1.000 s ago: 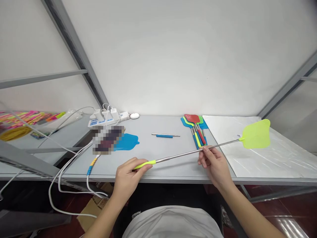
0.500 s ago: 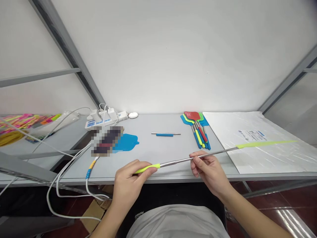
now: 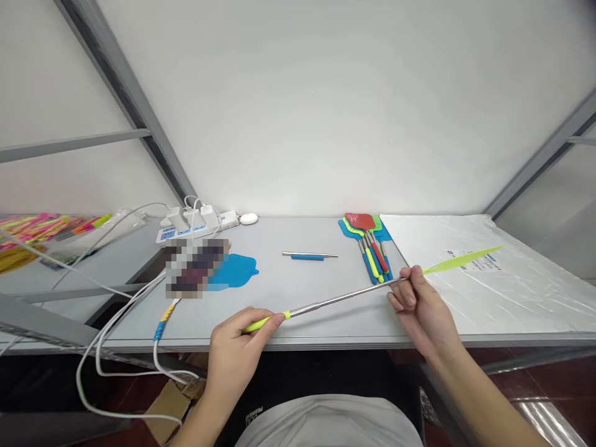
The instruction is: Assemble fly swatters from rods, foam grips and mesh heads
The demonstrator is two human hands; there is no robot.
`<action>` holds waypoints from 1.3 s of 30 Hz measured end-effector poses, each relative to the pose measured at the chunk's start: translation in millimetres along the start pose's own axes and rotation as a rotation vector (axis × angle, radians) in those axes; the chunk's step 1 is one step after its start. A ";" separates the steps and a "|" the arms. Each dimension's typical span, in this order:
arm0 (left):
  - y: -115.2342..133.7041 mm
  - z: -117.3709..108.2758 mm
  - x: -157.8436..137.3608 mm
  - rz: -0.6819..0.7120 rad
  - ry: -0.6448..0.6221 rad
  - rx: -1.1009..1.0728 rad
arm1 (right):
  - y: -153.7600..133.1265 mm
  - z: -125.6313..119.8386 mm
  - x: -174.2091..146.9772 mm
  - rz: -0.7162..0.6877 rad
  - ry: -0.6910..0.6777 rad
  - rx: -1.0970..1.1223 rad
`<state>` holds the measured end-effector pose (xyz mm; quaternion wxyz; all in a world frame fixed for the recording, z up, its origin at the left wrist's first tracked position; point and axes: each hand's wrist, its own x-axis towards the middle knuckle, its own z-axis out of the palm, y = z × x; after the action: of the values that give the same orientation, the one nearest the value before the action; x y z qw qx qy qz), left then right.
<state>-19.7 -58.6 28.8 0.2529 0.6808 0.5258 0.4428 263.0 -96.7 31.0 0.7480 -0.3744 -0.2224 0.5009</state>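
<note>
A yellow-green fly swatter (image 3: 351, 297) with a long metal shaft stretches between my hands above the table's front part. My left hand (image 3: 239, 341) is closed around its yellow grip. Near the swatter's flat head, which is seen nearly edge-on, my right hand (image 3: 421, 304) pinches the far end of the shaft. Behind lies a pile of fly swatters (image 3: 367, 245) in red, green, yellow and blue. A loose metal rod (image 3: 310, 254) and a blue handle (image 3: 307, 257) rest side by side at mid-table. Further left is a blue swatter head (image 3: 235, 271), partly hidden by a blurred-out object.
On the left stand a white power strip (image 3: 186, 231) with plugs and a white round-edged device (image 3: 248, 218). White cables (image 3: 100, 347) hang over the front edge. A white wrapped board (image 3: 512, 304) covers the right side. Colourful items (image 3: 46, 230) lie on the neighbouring table.
My right hand has slid along the shaft to the right, up to the swatter's head. The head has turned and now shows more of its face. My left hand keeps the grip.
</note>
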 end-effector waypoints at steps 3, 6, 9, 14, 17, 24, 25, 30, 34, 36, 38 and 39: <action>9.7 11.8 -6.3 -0.009 -0.075 -0.032 | 14.9 16.0 -15.5 0.074 -0.101 -0.082; 14.0 17.0 -9.5 -0.009 -0.132 -0.067 | 21.3 22.2 -26.0 0.093 -0.131 -0.134; 11.5 11.5 -8.0 -0.025 -0.118 -0.069 | 20.2 13.5 -26.0 0.181 -0.217 -0.143; 4.5 -7.1 1.3 -0.126 -0.087 -0.013 | 11.9 -6.0 -4.6 0.233 -0.247 -0.078; 4.0 -12.6 6.3 -0.147 -0.142 -0.014 | 4.2 -9.0 9.5 0.006 -0.134 -0.084; 13.7 3.3 -0.4 -0.167 -0.070 -0.022 | 15.6 9.2 -4.6 -0.262 0.065 -0.190; 15.0 6.4 -2.4 -0.158 -0.067 -0.028 | 21.0 12.7 -9.2 -0.242 0.055 -0.197; 15.1 7.0 -5.4 -0.120 -0.122 -0.024 | 36.2 20.1 -19.8 -0.114 -0.061 -0.213; 10.1 -1.1 -3.8 -0.061 -0.199 -0.010 | 31.3 16.9 -15.5 -0.077 -0.130 -0.256; 8.3 -0.4 -4.7 -0.041 -0.211 -0.009 | 28.0 16.0 -13.6 -0.081 -0.125 -0.280; 7.5 3.3 -5.7 -0.020 -0.178 -0.012 | 25.1 16.6 -12.6 -0.094 -0.120 -0.283; 7.6 5.2 -5.5 -0.006 -0.160 -0.015 | 23.8 17.4 -12.1 -0.097 -0.121 -0.273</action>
<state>-11.8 -65.6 30.6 0.3006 0.7103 0.5027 0.3904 232.0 -96.7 23.7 0.6986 -0.4308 -0.3508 0.4508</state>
